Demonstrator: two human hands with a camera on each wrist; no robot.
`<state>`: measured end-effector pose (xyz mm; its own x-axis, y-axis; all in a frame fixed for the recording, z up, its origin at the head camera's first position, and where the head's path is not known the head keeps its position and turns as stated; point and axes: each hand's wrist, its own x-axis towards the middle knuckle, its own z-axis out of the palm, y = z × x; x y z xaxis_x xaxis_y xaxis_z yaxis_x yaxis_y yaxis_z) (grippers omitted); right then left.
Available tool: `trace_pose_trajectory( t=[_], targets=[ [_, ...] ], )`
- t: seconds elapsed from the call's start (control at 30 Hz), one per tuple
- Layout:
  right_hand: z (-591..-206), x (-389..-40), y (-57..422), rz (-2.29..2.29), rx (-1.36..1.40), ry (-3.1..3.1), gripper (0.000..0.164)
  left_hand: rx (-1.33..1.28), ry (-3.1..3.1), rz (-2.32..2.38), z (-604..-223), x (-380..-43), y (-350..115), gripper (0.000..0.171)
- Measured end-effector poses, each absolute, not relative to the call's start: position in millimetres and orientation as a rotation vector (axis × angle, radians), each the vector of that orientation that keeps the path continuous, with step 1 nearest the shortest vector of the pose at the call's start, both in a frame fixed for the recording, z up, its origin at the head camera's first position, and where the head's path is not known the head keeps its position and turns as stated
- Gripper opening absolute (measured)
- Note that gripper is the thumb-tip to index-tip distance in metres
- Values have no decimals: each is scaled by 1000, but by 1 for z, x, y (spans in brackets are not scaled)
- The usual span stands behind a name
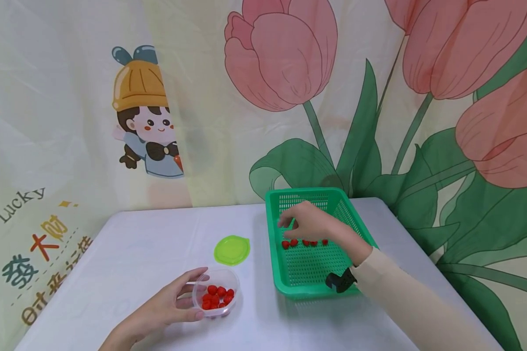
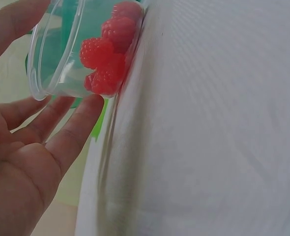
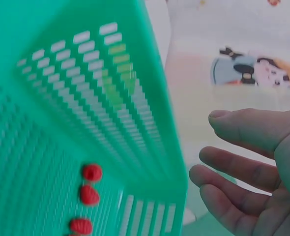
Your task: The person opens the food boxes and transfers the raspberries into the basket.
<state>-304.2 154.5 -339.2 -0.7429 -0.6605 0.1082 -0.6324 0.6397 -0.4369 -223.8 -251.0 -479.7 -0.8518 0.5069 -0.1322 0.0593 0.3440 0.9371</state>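
A clear round plastic tub (image 1: pixel 216 293) stands on the table at the lower middle, with several red raspberries (image 2: pixel 103 54) in its bottom. My left hand (image 1: pixel 168 302) holds the tub from the left, thumb on the near side and fingers round the far side. Above the green basket (image 1: pixel 285 287) hangs my right hand (image 1: pixel 309 222), its fingers apart and nothing between them. Below it, more raspberries (image 1: pixel 294 242) lie in a row on the basket floor. In the right wrist view, the right hand (image 3: pixel 253 172) shows beside the basket's wall.
A lime-green lid (image 1: pixel 232 250) lies flat behind the tub, left of the basket. The white-covered table (image 1: pixel 166 239) meets a printed cloth backdrop (image 1: pixel 215 146) at its far edge. A black strap piece (image 1: pixel 341 281) hangs by the right sleeve, over the basket's near end.
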Motion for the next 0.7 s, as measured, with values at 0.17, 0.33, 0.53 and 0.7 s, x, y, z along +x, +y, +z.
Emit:
trace_pose_trajectory(
  t=[0.17,0.33,0.53,0.7],
  targets=[
    [-343,-295,130,-746,-1103,2756,23,512,2204,1519,-482,-225,-252,87],
    [-349,-289,104,-737,-1120,2740,23,524,2204,1526,-484,-226,-253,87],
    [-360,-285,79,-715,-1129,2708,26,509,2201,1528,-484,-225,-253,87],
    [-370,-281,63,-722,-1146,2697,28,495,2195,1531,-482,-224,-252,87]
  ],
)
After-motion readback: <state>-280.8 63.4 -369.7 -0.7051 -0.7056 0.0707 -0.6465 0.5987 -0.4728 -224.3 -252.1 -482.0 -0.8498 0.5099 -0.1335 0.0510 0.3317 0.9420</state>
